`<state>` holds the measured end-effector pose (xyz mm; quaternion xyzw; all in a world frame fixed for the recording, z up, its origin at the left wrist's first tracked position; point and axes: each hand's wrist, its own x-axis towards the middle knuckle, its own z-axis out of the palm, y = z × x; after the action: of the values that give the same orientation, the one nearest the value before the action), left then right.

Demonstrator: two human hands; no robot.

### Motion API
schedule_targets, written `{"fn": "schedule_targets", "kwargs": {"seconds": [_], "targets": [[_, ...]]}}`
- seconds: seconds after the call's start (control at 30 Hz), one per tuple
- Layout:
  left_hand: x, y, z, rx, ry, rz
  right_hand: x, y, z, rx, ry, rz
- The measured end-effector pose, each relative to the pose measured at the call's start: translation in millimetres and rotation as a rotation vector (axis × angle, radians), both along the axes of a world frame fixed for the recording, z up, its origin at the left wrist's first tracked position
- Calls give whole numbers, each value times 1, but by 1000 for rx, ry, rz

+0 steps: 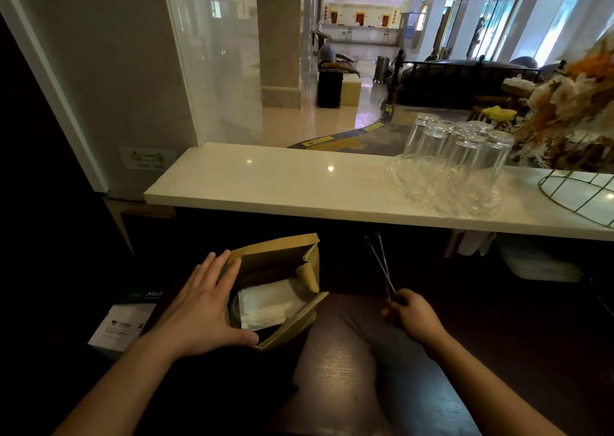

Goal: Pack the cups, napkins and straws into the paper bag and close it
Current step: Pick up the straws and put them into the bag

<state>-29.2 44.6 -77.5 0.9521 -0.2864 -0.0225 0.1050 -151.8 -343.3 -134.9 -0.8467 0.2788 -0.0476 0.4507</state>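
right grip point(403, 309) pinching straws point(382, 268), beside bag point(282, 249)

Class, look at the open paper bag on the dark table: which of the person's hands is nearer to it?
Left. The left hand rests flat against the paper bag's side; the right hand is apart to its right, gripping two straws.

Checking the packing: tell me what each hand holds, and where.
The right hand grips two straws by their near ends. The left hand holds nothing; it rests open against the side of the bag.
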Motion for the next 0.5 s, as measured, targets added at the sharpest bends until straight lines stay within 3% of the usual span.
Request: {"fn": "schedule_targets", "kwargs": {"seconds": [0.3, 0.5], "targets": [[-4, -2, 10, -14, 50, -22, 21, 56, 102, 283, -429, 224], [-5, -4, 13, -25, 76, -15, 48, 121, 150, 319, -536, 506]]}}
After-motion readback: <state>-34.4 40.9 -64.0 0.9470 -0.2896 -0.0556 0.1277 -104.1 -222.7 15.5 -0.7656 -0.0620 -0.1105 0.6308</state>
